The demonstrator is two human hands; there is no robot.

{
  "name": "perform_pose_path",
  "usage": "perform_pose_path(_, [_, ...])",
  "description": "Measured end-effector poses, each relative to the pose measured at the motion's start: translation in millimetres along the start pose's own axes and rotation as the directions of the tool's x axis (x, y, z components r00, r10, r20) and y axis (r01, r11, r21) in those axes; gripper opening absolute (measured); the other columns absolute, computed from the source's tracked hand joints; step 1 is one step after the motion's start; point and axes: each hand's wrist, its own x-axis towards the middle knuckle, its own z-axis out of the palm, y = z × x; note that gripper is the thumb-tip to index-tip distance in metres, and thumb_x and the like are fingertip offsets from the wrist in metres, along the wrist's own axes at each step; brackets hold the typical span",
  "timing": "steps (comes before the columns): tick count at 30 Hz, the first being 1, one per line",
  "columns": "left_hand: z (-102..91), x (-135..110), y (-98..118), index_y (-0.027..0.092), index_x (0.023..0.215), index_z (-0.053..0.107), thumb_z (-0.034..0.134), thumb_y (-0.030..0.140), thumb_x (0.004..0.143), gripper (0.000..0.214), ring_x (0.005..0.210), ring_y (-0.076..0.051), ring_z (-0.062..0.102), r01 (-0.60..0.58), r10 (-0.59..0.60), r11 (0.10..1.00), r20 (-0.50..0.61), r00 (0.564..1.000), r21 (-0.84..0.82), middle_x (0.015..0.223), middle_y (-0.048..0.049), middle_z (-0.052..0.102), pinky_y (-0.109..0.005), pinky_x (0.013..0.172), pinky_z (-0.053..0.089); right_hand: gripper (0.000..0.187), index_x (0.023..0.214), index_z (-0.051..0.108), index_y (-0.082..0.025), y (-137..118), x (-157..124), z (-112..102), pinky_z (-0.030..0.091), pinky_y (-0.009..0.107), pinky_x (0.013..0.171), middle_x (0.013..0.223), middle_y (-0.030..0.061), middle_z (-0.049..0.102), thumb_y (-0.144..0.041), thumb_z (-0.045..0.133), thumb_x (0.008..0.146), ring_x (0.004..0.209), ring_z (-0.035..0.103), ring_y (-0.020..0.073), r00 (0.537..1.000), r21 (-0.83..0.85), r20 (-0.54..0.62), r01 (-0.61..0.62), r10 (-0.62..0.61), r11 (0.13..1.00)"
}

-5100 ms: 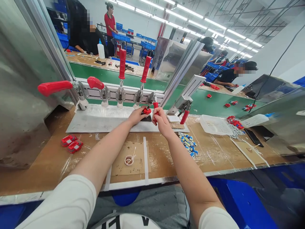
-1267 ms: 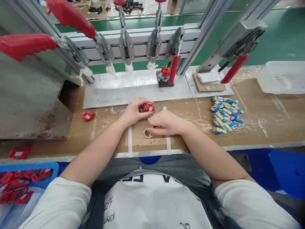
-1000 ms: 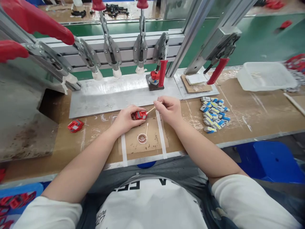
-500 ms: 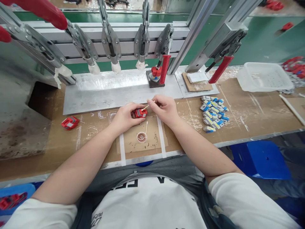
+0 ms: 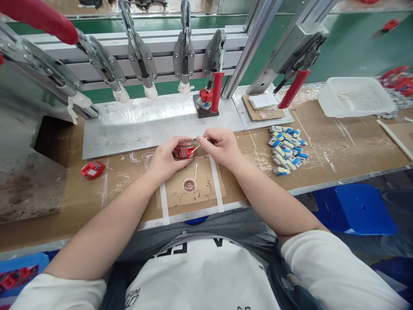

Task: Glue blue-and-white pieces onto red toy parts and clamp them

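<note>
My left hand (image 5: 168, 158) is closed around a small red and grey toy vehicle piece (image 5: 186, 152), keeping it just above the cardboard. Between the thumb and fingers of my right hand (image 5: 221, 147) is a thin cotton swab (image 5: 195, 149), its tip against the red piece. Below both hands stands a small clear cup (image 5: 189, 185) of brownish liquid, with a second swab (image 5: 196, 171) leaning in it. Another red and grey piece (image 5: 92, 170) lies on the table at the left.
Toggle clamps (image 5: 183, 51) hang over a metal plate (image 5: 155, 122) behind my hands; one with a red handle (image 5: 217, 92) presses on a red part. To the right are a pile of blue, white and yellow pieces (image 5: 287, 148) and a translucent tray (image 5: 356, 97). A blue stool (image 5: 364, 209) stands below the table.
The swab tip has shifted slightly over the red piece, which is tilted a little differently. The whole view has moved slightly; both hands keep their hold.
</note>
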Motion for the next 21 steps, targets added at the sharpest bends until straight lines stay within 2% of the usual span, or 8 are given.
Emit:
perform_pose_path(3, [0.6, -0.1, 0.9, 0.023, 0.128, 0.07, 0.081, 0.025, 0.083, 0.046, 0.11, -0.025, 0.073, -0.02, 0.02, 1.0, -0.003, 1.0, 0.024, 0.12, -0.0064, 0.076, -0.04, 0.102, 0.059, 0.05, 0.065, 0.05, -0.02, -2.0, 0.8, 3.9, 0.032, 0.028, 0.058, 0.058, -0.0034, 0.044, -0.052, 0.061, 0.102, 0.057, 0.037, 0.0115, 1.0, 0.065, 0.016, -0.005, 0.004, 0.998])
perform_pose_path(7, [1.0, -0.5, 1.1, 0.022, 0.128, 0.07, 0.081, 0.025, 0.084, 0.045, 0.11, -0.025, 0.073, -0.005, 0.005, 1.0, -0.011, 1.0, -0.004, 0.12, -0.007, 0.076, -0.04, 0.1, 0.06, 0.05, 0.067, 0.053, -0.02, -3.5, 1.1, 8.0, 0.033, 0.028, 0.06, 0.06, -0.0029, 0.047, -0.053, 0.061, 0.103, 0.059, 0.041, 0.0116, 0.999, 0.119, -0.039, -0.013, 0.018, 0.993])
perform_pose_path(12, [0.4, 0.1, 2.1, 0.022, 0.127, 0.069, 0.083, 0.028, 0.083, 0.046, 0.108, -0.025, 0.073, 0.028, -0.029, 0.999, -0.011, 1.0, -0.047, 0.12, -0.0072, 0.076, -0.04, 0.099, 0.06, 0.058, 0.065, 0.051, -0.02, -7.1, -0.7, 5.4, 0.034, 0.029, 0.06, 0.06, -0.0023, 0.046, -0.065, 0.059, 0.102, 0.059, 0.04, 0.0119, 0.993, 0.105, -0.113, -0.014, 0.026, 0.994])
perform_pose_path(17, [-0.8, 1.1, 3.3, 0.022, 0.123, 0.07, 0.086, 0.032, 0.079, 0.048, 0.102, -0.025, 0.073, 0.067, -0.069, 0.995, -0.029, 0.997, -0.077, 0.119, -0.0068, 0.076, -0.039, 0.092, 0.06, 0.06, 0.064, 0.05, -0.021, -10.1, -2.0, 3.8, 0.036, 0.03, 0.062, 0.06, -0.0013, 0.049, -0.067, 0.055, 0.103, 0.059, 0.041, 0.0126, 0.993, 0.068, -0.117, 0.042, -0.034, 0.997])
perform_pose_path(21, [-0.5, 0.5, 4.7, 0.022, 0.122, 0.07, 0.086, 0.034, 0.079, 0.046, 0.099, -0.024, 0.073, 0.065, -0.067, 0.995, -0.026, 0.997, -0.07, 0.118, -0.0069, 0.076, -0.038, 0.09, 0.06, 0.058, 0.067, 0.053, -0.021, -7.1, -1.9, 7.9, 0.038, 0.03, 0.062, 0.061, -0.0008, 0.052, -0.065, 0.054, 0.104, 0.06, 0.044, 0.0133, 0.995, 0.05, -0.091, 0.034, -0.029, 0.998])
